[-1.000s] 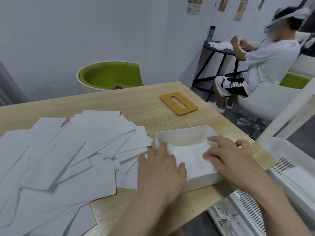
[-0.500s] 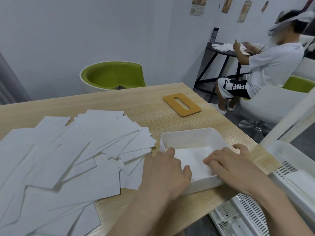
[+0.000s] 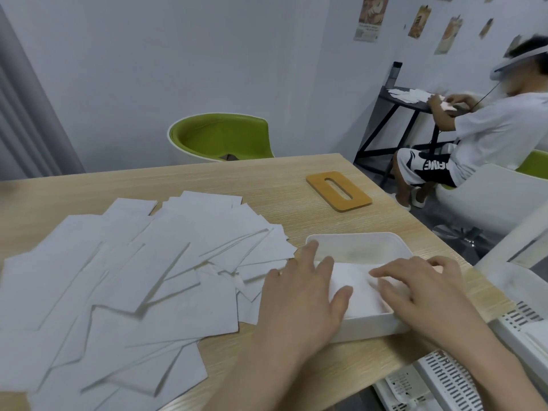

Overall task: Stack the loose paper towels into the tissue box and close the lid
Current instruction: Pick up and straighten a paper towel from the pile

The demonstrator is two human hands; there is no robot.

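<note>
I note both hands flat, fingers straight: left hand [image 3: 299,295] and right hand [image 3: 421,289] press towel [image 3: 355,287] inside tissue box [image 3: 355,246], presumably flattening stack. Lid [image 3: 338,191] beyond box, off; loose towels [image 3: 133,271] left of box.

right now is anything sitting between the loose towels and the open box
Nothing visible does. The loose paper towels lie right beside the tissue box, whose top is open; only the left hand rests across its near-left edge.
</note>
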